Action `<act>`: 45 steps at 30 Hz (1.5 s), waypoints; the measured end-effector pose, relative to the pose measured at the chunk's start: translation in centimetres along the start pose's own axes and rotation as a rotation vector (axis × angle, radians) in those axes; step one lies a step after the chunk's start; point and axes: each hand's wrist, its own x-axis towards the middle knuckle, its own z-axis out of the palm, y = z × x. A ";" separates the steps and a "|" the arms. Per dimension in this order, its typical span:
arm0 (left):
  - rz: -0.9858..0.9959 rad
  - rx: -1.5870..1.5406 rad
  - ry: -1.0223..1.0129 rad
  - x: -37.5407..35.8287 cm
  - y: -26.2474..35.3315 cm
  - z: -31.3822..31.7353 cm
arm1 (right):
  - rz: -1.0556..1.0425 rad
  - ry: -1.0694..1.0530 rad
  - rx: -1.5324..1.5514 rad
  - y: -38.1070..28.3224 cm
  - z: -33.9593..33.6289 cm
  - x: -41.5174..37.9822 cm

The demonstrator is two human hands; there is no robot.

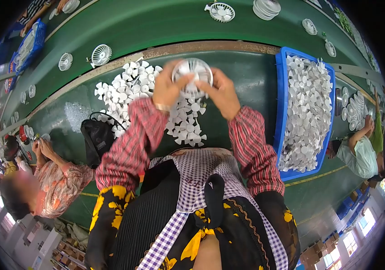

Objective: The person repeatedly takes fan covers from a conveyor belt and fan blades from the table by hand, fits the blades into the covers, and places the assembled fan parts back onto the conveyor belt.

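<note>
A round white fan housing is held up between both hands over the green work surface. My left hand grips its left side, with the thumb pressed on the middle. On the right side, my right hand holds the rim, its thumb also at the centre. Both hands are slightly blurred. Small white fan blades lie in a loose heap to the left, and more blades spread below the hands. What sits inside the housing is too blurred to make out clearly.
A blue basket full of white blades stands at the right. Beyond the wooden ledge, a green belt carries fan parts. A black bag and clear plastic pieces lie left. Co-workers sit at both sides.
</note>
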 end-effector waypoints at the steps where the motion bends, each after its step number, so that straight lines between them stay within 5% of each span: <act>1: -0.044 -0.143 0.016 2.9 -0.4 -0.5 | -0.074 0.103 -0.148 0.4 -0.4 1.0; 3: 0.054 -0.116 0.137 9.9 -3.3 -2.5 | -0.196 0.214 -0.413 1.3 -1.7 1.5; 7: -0.058 -0.527 0.064 20.0 -5.1 -5.2 | -0.075 -0.110 -0.761 4.8 -3.0 -2.4; 9: -0.165 -0.319 0.133 23.7 -7.6 -6.1 | -0.211 -0.177 -0.932 6.5 -2.2 -4.0; 10: -0.244 0.059 0.274 24.6 -8.4 -6.2 | -0.278 -0.193 -0.991 7.0 -1.7 -4.5; 12: 0.085 0.809 0.474 24.5 -9.1 -8.1 | -0.239 -0.325 -1.190 6.8 -0.8 -4.7; 13: 0.152 0.649 0.490 24.1 -9.3 -9.7 | -0.261 -0.363 -1.287 6.8 -0.4 -4.5; 15: 0.331 1.002 0.527 22.4 -8.8 -13.9 | -0.228 -0.427 -1.318 8.1 -0.5 -4.4; 17: 0.167 1.247 0.635 20.1 -9.2 -18.3 | -0.178 -0.469 -1.318 8.3 -0.5 -4.4; 19: -0.313 1.228 0.551 18.2 -8.6 -21.3 | -0.175 -0.460 -1.297 8.6 -0.5 -4.5; 22: -0.562 1.236 0.435 18.3 -12.3 -24.4 | -0.168 -0.450 -1.319 9.6 -0.8 -4.6; 24: -0.611 1.258 0.202 18.3 -12.6 -23.9 | -0.148 -0.418 -1.293 9.6 -1.0 -4.8; 30: -0.525 1.416 0.073 17.9 -10.0 -21.2 | -0.090 -0.153 -1.271 7.2 -2.2 -6.1; 31: -0.529 1.342 -0.003 17.9 -9.2 -20.9 | -0.057 -0.111 -1.228 6.5 -2.5 -6.5; 34: -0.265 1.216 0.367 16.3 -8.8 -18.5 | -0.149 -0.020 -1.044 4.4 -2.7 -6.7; 37: -0.192 0.665 0.383 13.8 -6.7 -15.5 | -0.258 0.071 -0.887 1.2 -1.8 -6.5; 38: -0.118 0.248 0.282 13.4 -9.0 -14.9 | -0.294 0.103 -0.840 0.0 -1.3 -6.4; 39: -0.216 -0.307 0.211 9.1 -3.1 -10.5 | -0.353 0.121 -0.816 -1.3 -0.7 -6.3; 45: -0.432 -0.604 -0.318 -2.1 2.0 -2.4 | -0.575 0.085 -0.924 -6.5 1.5 -6.7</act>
